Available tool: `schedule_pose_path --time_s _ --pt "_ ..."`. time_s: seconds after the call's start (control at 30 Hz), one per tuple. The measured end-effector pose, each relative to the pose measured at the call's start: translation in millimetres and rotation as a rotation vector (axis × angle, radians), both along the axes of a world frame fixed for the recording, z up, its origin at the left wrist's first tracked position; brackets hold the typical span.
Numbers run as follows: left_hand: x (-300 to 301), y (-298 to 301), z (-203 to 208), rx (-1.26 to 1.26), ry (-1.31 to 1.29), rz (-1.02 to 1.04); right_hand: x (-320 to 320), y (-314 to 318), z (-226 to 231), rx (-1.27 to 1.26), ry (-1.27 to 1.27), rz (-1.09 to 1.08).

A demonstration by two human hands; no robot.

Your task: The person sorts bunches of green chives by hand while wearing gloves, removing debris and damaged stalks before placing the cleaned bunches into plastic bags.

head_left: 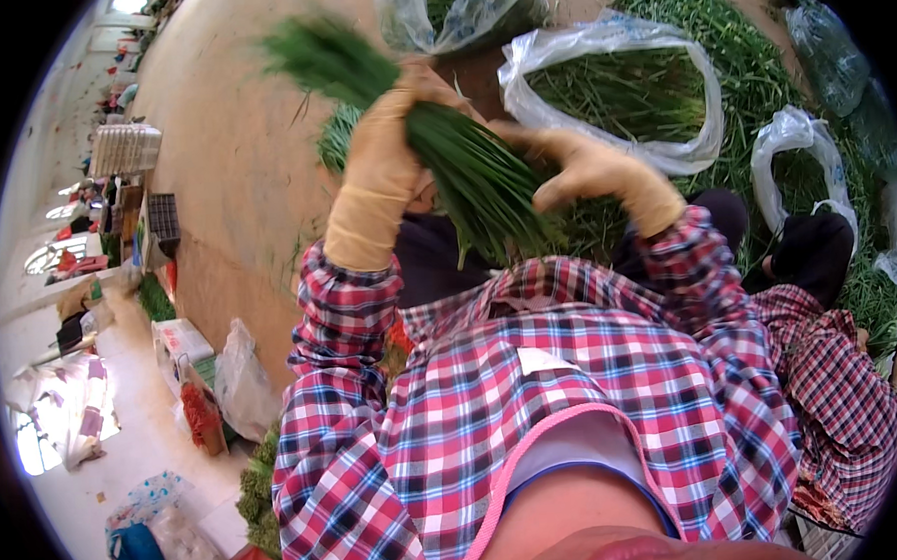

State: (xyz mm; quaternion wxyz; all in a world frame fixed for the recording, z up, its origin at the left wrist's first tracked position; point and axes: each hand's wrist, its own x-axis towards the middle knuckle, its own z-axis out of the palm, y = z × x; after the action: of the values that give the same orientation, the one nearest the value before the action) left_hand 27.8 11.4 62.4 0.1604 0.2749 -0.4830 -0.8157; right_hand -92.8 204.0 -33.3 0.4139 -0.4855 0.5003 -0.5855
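Note:
My left hand (380, 163), in a tan glove, is closed around the middle of a bunch of green chives (468, 164). The bunch slants over my lap, its far end up and to the left and blurred by motion. Just right of the lower end is my right hand (589, 174), also gloved, with thumb and fingers apart and nothing plainly held in them. Some of its fingertips are blurred close to the leaves; I cannot tell whether they touch.
An opened clear plastic bag (708, 154) of greens lies ahead to the right, amid a long heap of loose greens (738, 42). Another filled bag (382, 18) stands farther off. A person in a checked sleeve (844, 393) sits close on my right. Crates (164, 217) stand along the left.

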Motion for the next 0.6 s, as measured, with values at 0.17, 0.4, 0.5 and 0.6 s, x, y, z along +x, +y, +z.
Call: schedule_pose_path --time_s 0.17,0.4,0.5,0.6 --pt "-64 32 -4 -0.242 -0.131 -0.27 38 -34 -3 -0.026 -0.857 0.069" --pt "-28 20 -54 -0.42 0.141 -0.4 23 -35 -10 -0.076 -0.879 -0.36" --pt "40 32 -106 -0.332 -0.331 -0.712 33 -42 -8 -0.171 -0.881 -0.44" --pt "49 60 -91 -0.103 -0.265 -0.625 44 -39 -23 -0.16 -0.934 -0.345"
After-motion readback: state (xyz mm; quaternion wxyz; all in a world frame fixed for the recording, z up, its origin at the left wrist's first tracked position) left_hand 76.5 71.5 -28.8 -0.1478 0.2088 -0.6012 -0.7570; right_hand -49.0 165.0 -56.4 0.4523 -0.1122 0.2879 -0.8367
